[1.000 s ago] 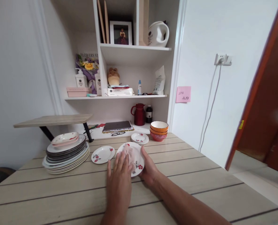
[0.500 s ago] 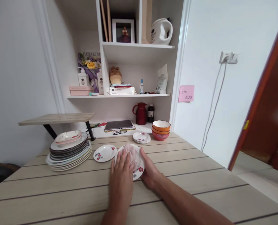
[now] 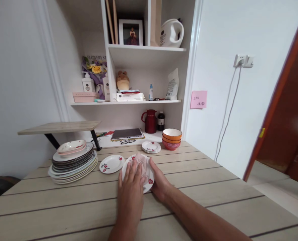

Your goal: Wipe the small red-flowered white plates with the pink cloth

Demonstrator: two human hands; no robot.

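A small white plate with red flowers (image 3: 150, 173) is tilted up above the table in front of me. My right hand (image 3: 161, 182) grips its right rim, thumb on the upper edge and fingers behind. My left hand (image 3: 131, 187) lies over the plate's face, pressing a pale pink cloth (image 3: 142, 160) against it. The fingers are close together and partly cover the cloth. Left of them, a matching flowered plate (image 3: 112, 164) rests flat on the table. Behind, a short stack of similar small plates (image 3: 151, 147) sits near the shelf.
A tall stack of plates (image 3: 73, 164) topped by pink-rimmed dishes stands at left, by a wooden riser (image 3: 60, 126). Orange and red bowls (image 3: 172, 139) are stacked at back right. A red thermos jug (image 3: 150, 121), a dark bottle (image 3: 161, 121) and a laptop (image 3: 127, 133) occupy the lower shelf.
My left hand and the cloth have shifted slightly over the plate, showing a red flower near its upper left edge. My right hand keeps its hold; the view has moved a little.
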